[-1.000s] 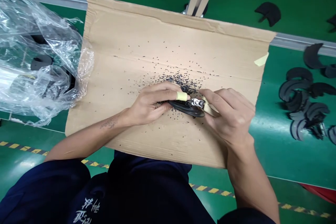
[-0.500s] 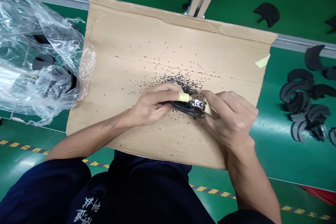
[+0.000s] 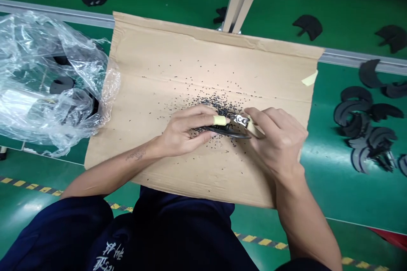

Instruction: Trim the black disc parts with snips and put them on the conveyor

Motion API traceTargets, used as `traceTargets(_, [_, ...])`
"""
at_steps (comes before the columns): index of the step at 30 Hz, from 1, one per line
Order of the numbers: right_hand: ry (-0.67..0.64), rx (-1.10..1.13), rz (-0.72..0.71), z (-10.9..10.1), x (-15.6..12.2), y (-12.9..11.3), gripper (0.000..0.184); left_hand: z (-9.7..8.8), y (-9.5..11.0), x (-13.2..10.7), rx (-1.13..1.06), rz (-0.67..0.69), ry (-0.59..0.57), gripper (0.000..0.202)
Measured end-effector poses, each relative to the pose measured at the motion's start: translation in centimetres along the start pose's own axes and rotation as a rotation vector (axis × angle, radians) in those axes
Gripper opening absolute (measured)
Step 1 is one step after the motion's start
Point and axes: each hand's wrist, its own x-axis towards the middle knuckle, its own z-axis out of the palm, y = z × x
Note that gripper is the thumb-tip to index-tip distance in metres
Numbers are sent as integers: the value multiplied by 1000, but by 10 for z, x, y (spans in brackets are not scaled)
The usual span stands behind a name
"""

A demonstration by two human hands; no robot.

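Observation:
My left hand [image 3: 182,133] is closed on a flat black plastic part [image 3: 233,134], held low over the cardboard. A yellow wrap covers one of its fingers. My right hand [image 3: 278,137] grips small nippers [image 3: 241,121]; their silver head lies at the black part, while the palm hides most of the handles. Yellow wrapping also shows on a right-hand finger. Tiny black clippings [image 3: 218,103] are heaped just beyond my fingers and scattered around them. Whether the nipper jaws touch the part I cannot tell.
Under my hands lies a cardboard sheet [image 3: 143,55] on a green table. Clear plastic bags [image 3: 41,89] with black pieces are at the left. Several curved black parts [image 3: 354,103] sit at the right. A metal post [image 3: 243,0] rises behind the cardboard.
The black part has tilted and now shows more edge-on, its tip a little higher. Both hands keep their grips. The whole view has shifted slightly.

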Motion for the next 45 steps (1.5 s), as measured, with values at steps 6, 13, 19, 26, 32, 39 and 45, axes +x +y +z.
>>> traceTargets(6, [-66, 276, 159, -4, 4, 1, 18, 0, 3, 3, 48, -95, 12, 23])
traceTargets(13, [2, 800, 209, -2, 11, -3, 13, -15, 12, 18, -35, -291, -206, 36])
traceTargets(19, [141, 673, -42, -4, 7, -5, 21, -35, 23, 44, -221, -538, -511, 46])
traceTargets(26, [177, 408, 23, 3, 2, 0, 17, -83, 32, 111, 175, -254, -733, 20])
traceTargets(32, [48, 226, 94, 7, 1, -1, 26, -147, -58, 188, 847, -233, -466, 19])
traceTargets(39, [-1, 205, 59, 7, -3, -2, 29, -140, -135, 225, 1053, -601, -350, 26])
traceTargets(45, [0, 161, 12, 3, 0, 4, 29, -68, -138, 231, 887, -535, -428, 31])
